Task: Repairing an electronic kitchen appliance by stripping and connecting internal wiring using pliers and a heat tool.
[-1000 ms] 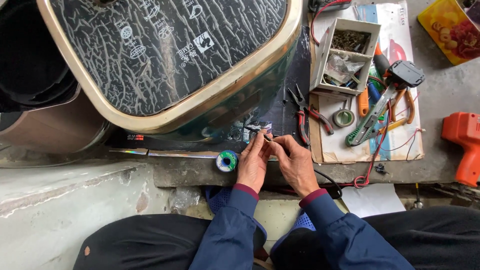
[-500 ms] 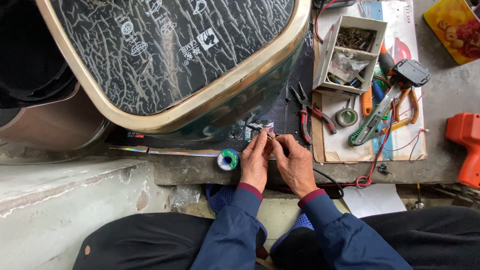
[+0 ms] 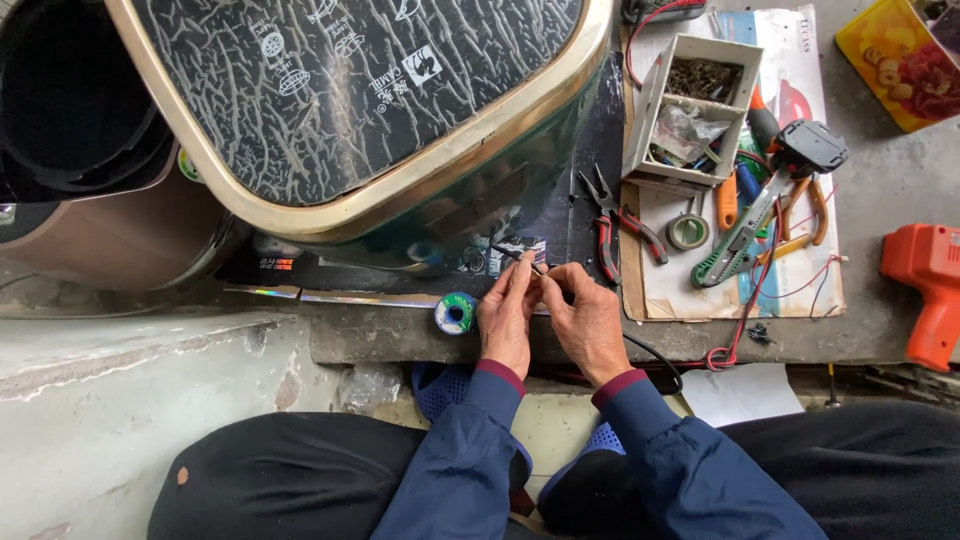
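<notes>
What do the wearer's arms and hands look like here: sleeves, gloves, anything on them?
Both hands are bare, no gloves: left hand, right hand. No rings or watch show. Each arm wears a dark navy jacket sleeve, slightly shiny and creased, over a maroon ribbed cuff that peeks out at the wrist. No cables or markings on the sleeves.

Two hands, the left hand (image 3: pixel 508 318) and right hand (image 3: pixel 588 322), are meeting over one thin wire (image 3: pixel 520 257). One solder spool (image 3: pixel 455 313), one compartment box (image 3: pixel 692 110), one orange drill (image 3: pixel 928 282) and two pliers (image 3: pixel 622 225) (image 3: pixel 805 215) are lying nearby.
</notes>
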